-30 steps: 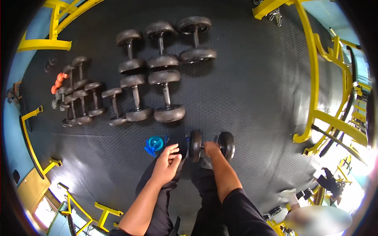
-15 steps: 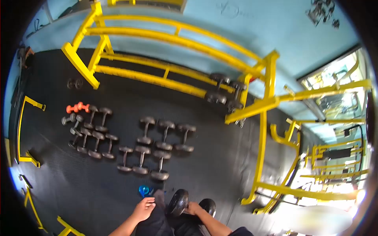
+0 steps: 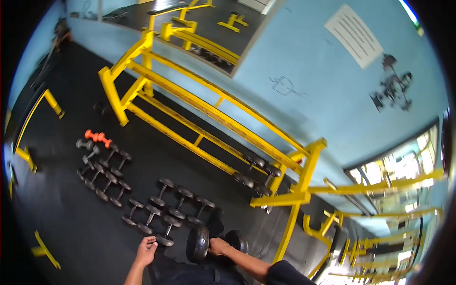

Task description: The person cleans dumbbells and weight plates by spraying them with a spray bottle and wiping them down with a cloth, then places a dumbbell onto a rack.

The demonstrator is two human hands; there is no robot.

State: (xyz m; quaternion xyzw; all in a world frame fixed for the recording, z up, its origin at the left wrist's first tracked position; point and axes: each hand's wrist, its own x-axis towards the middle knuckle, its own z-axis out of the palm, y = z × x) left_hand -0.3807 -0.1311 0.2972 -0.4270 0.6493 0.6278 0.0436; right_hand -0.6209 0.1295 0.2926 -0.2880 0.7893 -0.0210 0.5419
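The dumbbell [image 3: 197, 244] looks heavy and rigid, best held where the right hand [image 3: 220, 246] clasps it, heads [image 3: 242, 242] flanking its fingers [image 3: 213, 247], while the left hand [image 3: 146, 251] curls loosely, empty.

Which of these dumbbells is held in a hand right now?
The big black dumbbell, clasped at its middle by the right hand; the other dumbbells are not held.

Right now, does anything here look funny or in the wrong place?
Lots of dumbbells lie on the floor by the yellow rack, which looks odd, since two more seem to sit low on it. I see nothing spilled or broken.
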